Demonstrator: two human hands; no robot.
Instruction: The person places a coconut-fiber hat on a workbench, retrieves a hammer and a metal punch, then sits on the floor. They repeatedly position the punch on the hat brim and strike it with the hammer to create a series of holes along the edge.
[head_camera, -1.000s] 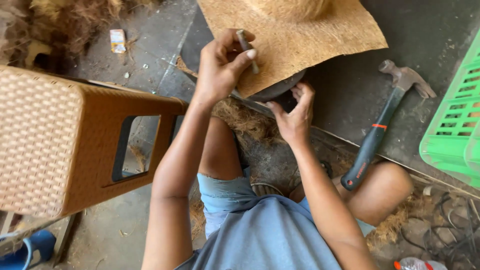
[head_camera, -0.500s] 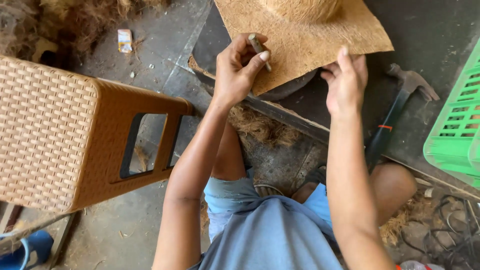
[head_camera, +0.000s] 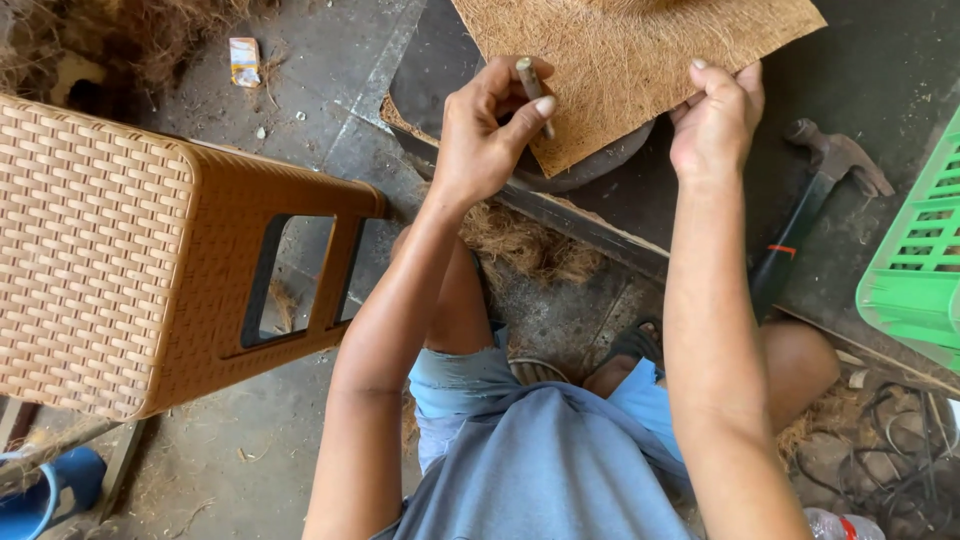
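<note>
1. Coir sheet (head_camera: 640, 60) lies at the far centre, its near corner over a dark round block (head_camera: 590, 165).
2. Left hand (head_camera: 490, 130) pinches a short metal punch (head_camera: 534, 92) at that corner.
3. Right hand (head_camera: 715, 120) grips the sheet's near edge.
4. Hammer (head_camera: 810, 215) rests right, near the green crate (head_camera: 920, 270).

Bare dark floor (head_camera: 880, 70) lies open to the right of the coir sheet (head_camera: 630, 60), above the hammer (head_camera: 800, 225). The hammer lies slanted just right of the right hand (head_camera: 715, 120), barring a low sweep toward the green crate (head_camera: 915, 270), which walls off the right edge. On the left, the brown woven stool (head_camera: 130, 260) fills much of the near side; a band of grey floor (head_camera: 330, 70) runs between it and the left hand (head_camera: 490, 135). A dark board edge (head_camera: 580, 220) crosses below both hands, above the person's knees.
</note>
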